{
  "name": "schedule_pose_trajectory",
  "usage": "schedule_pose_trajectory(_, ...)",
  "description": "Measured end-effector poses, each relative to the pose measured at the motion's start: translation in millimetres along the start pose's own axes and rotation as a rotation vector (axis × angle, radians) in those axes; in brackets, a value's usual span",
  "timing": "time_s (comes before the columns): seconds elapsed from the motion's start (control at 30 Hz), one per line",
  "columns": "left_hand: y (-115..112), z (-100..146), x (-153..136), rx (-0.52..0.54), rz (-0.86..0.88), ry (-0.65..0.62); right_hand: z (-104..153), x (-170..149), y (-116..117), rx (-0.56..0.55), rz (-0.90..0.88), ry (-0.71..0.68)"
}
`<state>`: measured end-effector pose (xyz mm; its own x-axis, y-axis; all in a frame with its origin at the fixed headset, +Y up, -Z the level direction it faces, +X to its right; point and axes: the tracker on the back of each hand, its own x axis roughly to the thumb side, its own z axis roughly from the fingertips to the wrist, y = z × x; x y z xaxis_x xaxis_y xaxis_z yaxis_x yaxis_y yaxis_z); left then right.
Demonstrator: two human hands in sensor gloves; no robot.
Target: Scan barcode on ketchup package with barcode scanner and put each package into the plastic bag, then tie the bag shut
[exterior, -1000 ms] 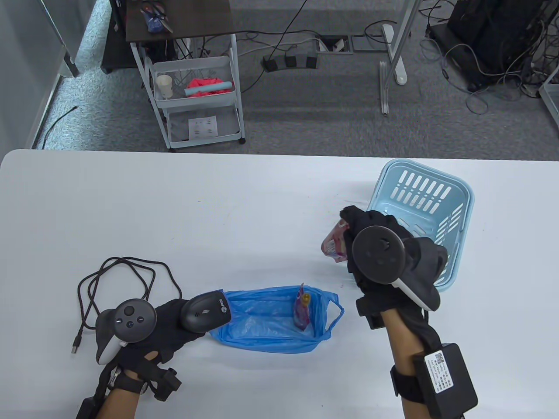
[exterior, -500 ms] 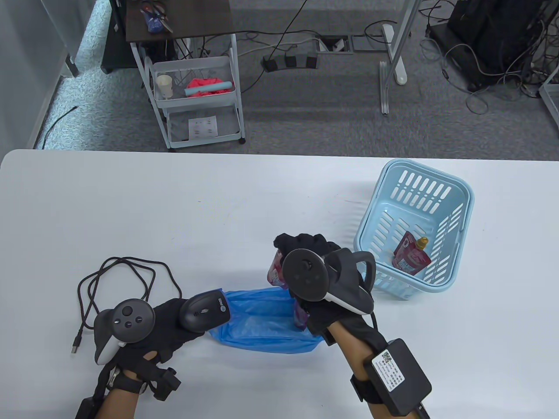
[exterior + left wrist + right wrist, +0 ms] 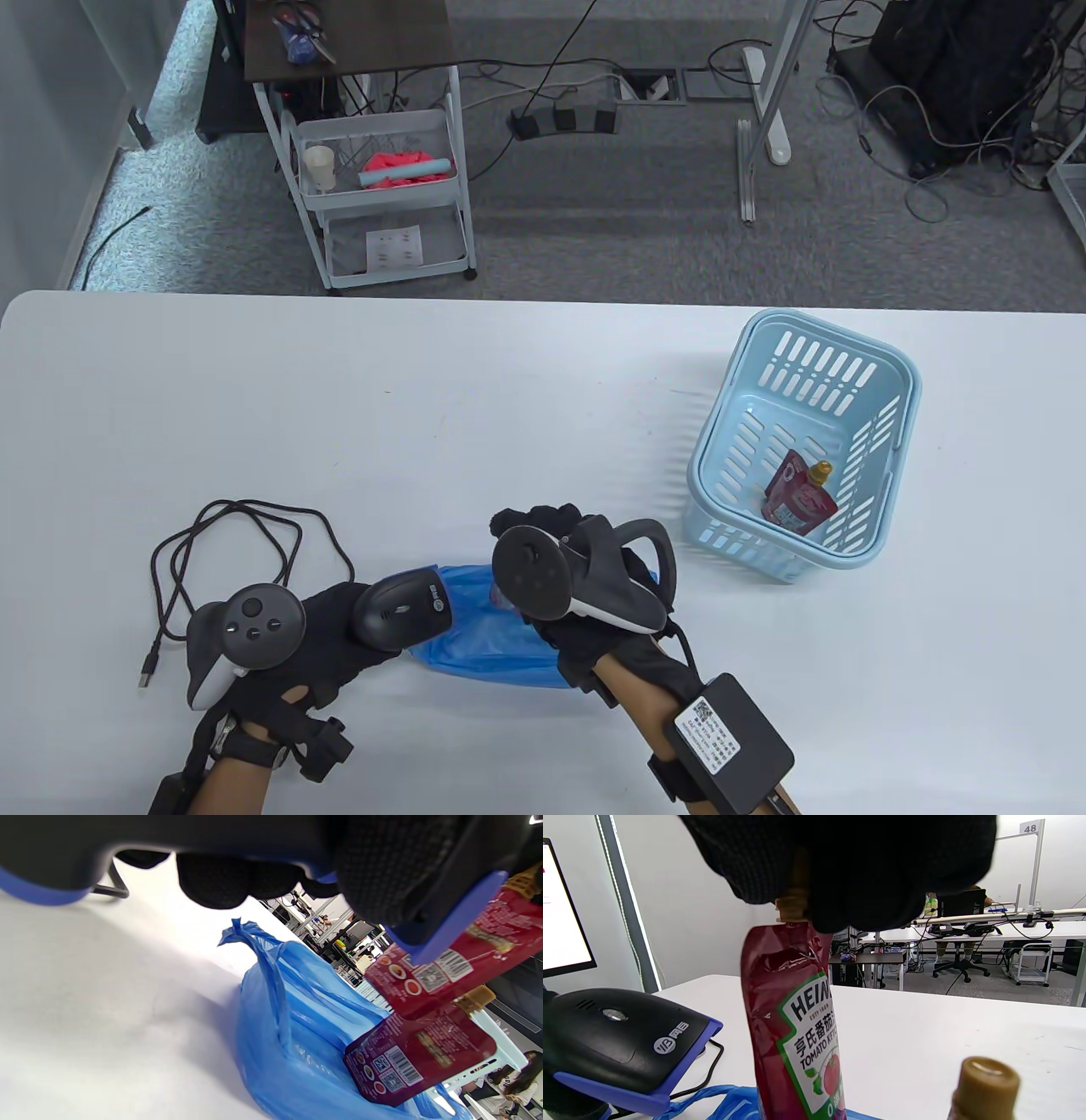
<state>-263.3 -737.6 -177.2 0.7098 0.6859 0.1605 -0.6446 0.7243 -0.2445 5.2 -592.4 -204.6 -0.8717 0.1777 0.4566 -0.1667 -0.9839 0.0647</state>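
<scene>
My left hand (image 3: 339, 628) grips the black barcode scanner (image 3: 400, 609), which points right at the blue plastic bag (image 3: 475, 658). My right hand (image 3: 543, 531) hangs over the bag and pinches a red ketchup pouch (image 3: 797, 1027) by its gold cap. In the left wrist view that held pouch (image 3: 458, 955) hangs just in front of the scanner's blue nose, barcode side showing. A second pouch (image 3: 420, 1060) lies in the bag, its cap (image 3: 984, 1086) poking up. A third pouch (image 3: 797, 503) leans inside the light blue basket (image 3: 899, 373).
The scanner's dark cable (image 3: 229, 543) loops on the white table (image 3: 424, 407) behind my left hand, its USB plug (image 3: 146, 671) lying loose. The basket stands at the right of the table. Beyond the far edge are a wire trolley (image 3: 382, 187) and floor cables.
My right hand has carried a ketchup pouch from the basket leftward and down to just over the bag, in front of the scanner. The left hand and scanner have barely moved.
</scene>
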Motion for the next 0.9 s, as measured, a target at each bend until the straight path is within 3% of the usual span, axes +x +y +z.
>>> schedule_pose_trajectory(0.9,-9.7,-1.0,9.7,-0.05,-0.044,-0.061,-6.0,19.0,18.2,0.048,0.015,-0.034)
